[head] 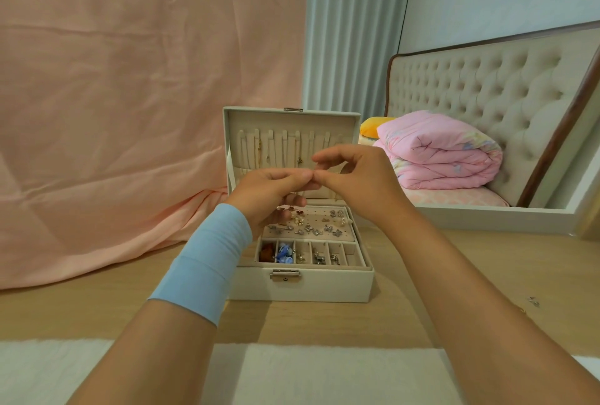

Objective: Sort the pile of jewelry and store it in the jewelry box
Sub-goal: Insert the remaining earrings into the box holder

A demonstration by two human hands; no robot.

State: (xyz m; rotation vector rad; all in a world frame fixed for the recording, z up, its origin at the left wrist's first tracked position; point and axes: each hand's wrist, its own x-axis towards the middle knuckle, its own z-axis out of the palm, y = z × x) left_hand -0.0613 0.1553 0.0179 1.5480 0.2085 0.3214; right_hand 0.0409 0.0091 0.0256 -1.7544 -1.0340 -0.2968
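Observation:
A cream jewelry box [324, 289] stands open on the wooden table. Its upright lid [344, 124] holds several thin necklaces on hooks. An earring panel [316, 214] carries several studs, and the front compartments [352, 257] hold red, blue, pearl and silver pieces. My left hand [269, 192] and my right hand [357, 177] meet fingertip to fingertip in front of the lid. Both pinch a fine chain [335, 196], which is barely visible as it hangs below them. The hands hide the lid's lower part and the panel's left end.
A few loose small jewelry pieces [532, 301] lie on the table [422, 275] at the far right. Pink cloth [130, 112] hangs behind and drapes onto the table at left. A mirror [487, 132] at the right shows a bed. White fabric [324, 375] lies along the near edge.

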